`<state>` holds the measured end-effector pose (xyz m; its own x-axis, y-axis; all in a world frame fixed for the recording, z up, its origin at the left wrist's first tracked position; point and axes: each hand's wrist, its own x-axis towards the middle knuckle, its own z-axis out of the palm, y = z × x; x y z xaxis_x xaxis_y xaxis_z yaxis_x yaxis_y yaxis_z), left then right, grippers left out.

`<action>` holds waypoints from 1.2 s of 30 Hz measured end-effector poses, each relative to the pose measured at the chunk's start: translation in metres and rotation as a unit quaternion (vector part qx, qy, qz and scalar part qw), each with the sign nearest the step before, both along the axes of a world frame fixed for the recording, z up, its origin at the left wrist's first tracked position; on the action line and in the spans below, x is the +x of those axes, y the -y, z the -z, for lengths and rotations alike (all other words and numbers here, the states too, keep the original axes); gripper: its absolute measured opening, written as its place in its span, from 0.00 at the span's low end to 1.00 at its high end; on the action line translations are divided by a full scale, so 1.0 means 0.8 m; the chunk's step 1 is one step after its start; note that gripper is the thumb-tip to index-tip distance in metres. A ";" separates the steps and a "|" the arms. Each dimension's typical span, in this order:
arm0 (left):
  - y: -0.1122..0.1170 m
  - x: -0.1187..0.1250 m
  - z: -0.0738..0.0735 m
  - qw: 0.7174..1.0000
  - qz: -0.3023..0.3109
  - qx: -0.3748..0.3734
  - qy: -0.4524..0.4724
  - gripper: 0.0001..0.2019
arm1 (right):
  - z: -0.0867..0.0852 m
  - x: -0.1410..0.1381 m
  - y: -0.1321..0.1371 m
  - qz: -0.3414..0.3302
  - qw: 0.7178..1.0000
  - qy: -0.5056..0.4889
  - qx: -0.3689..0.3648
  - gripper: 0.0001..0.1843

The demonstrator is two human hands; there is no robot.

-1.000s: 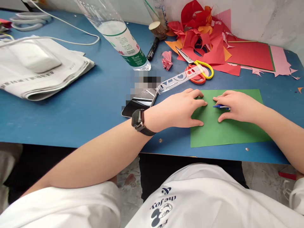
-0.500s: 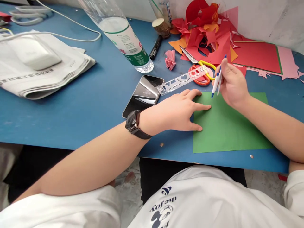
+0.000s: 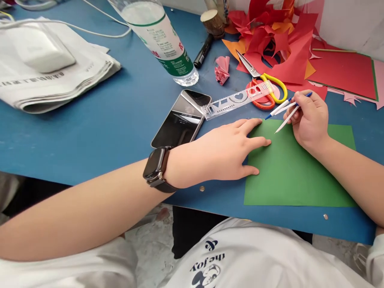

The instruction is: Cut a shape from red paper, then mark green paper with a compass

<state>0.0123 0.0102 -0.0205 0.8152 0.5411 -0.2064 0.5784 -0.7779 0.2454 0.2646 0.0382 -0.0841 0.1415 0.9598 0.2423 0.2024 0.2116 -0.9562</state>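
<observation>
A green sheet of paper [image 3: 300, 172] lies flat on the blue table [image 3: 120, 120] near its front edge. My left hand [image 3: 222, 154], with a dark watch on the wrist, rests open with fingers spread on the sheet's left edge. My right hand [image 3: 310, 120] hovers over the sheet's top edge, fingers closed round two thin white-and-blue pens [image 3: 283, 112] whose tips point left and down.
A clear stencil ruler [image 3: 237, 101], a phone [image 3: 181, 120] and yellow and red scissors [image 3: 264, 86] lie just behind the sheet. A plastic bottle [image 3: 163, 40], black marker [image 3: 203, 51], red and pink paper scraps [image 3: 282, 44] and folded newspapers [image 3: 54, 80] fill the back.
My right hand lifted the pens off the green sheet and now holds them lower, tips angled left over the top edge. My left hand stays on the sheet.
</observation>
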 end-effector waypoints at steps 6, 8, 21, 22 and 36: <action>0.001 -0.005 0.003 1.000 0.005 -0.004 0.007 0.38 | -0.037 -0.007 0.023 0.022 0.999 0.031 0.036 0.25; 0.002 -0.004 -0.001 1.000 0.000 -0.009 0.000 0.38 | -0.045 -0.007 0.029 0.016 0.994 0.089 0.067 0.23; 0.004 -0.002 -0.013 1.000 0.003 -0.008 -0.012 0.36 | -0.048 -0.001 0.028 0.002 0.914 0.344 0.215 0.19; 0.004 -0.003 -0.013 1.000 0.003 -0.005 -0.011 0.36 | -0.049 -0.001 0.028 -0.001 0.911 0.353 0.215 0.19; 0.005 -0.004 -0.010 1.000 0.002 -0.003 0.014 0.36 | -0.053 -0.003 0.026 -0.046 0.895 0.397 0.199 0.16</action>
